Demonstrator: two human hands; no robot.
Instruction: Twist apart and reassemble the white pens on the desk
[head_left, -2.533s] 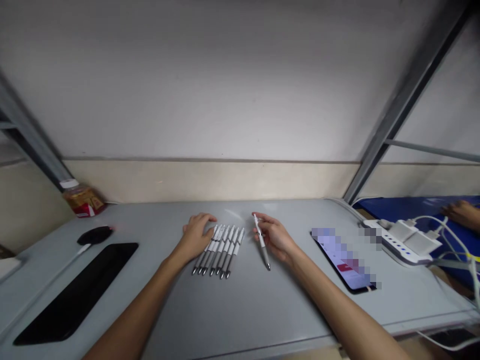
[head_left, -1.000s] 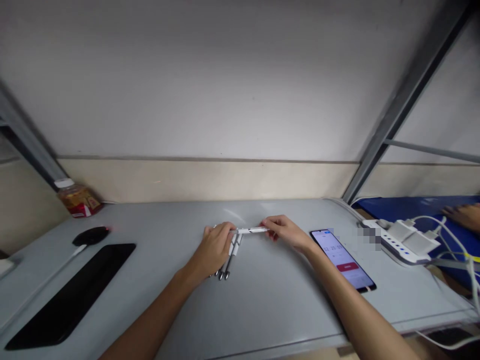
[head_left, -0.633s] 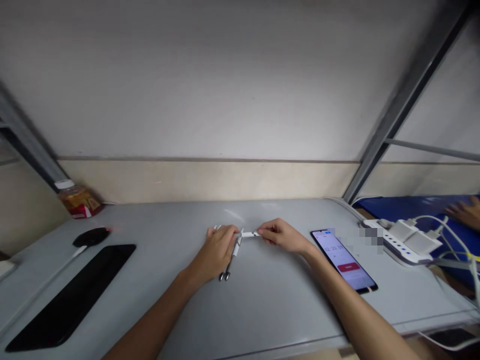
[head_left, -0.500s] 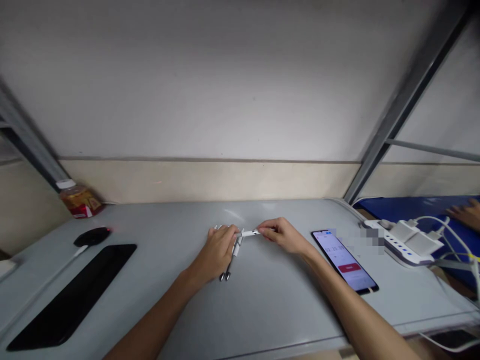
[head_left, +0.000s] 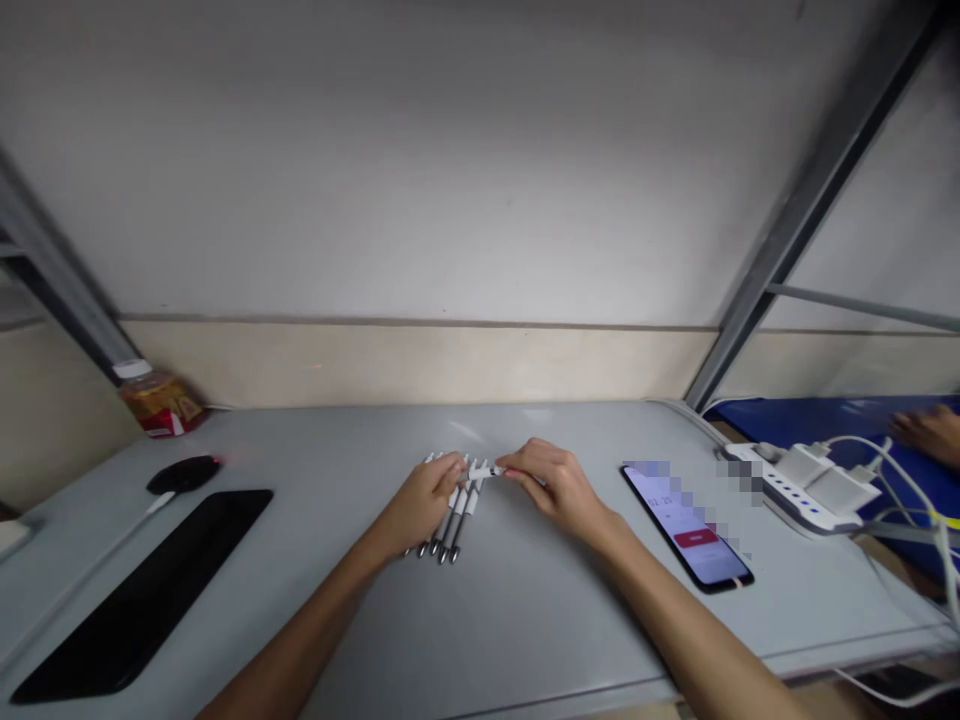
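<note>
Several white pens with dark tips (head_left: 454,515) lie side by side in a row on the grey table (head_left: 480,620), tips pointing toward me. My left hand (head_left: 417,500) rests flat over the left part of the row, fingers on the pens' far ends. My right hand (head_left: 551,483) pinches one white pen (head_left: 484,471) held crosswise, its free end touching the far ends of the row by my left fingertips. Most of that pen is hidden inside my fingers.
A lit phone (head_left: 686,525) lies right of my right hand. A white power strip (head_left: 799,480) with chargers and cables sits further right. A black pad (head_left: 139,590), a black mouse (head_left: 184,473) and a jar (head_left: 157,400) are at the left. Another person's hand (head_left: 926,432) is at the far right.
My right hand turned its pen from lengthwise to crosswise and slid left with it toward the row. My left hand shifted right, then eased back, uncovering more pens.
</note>
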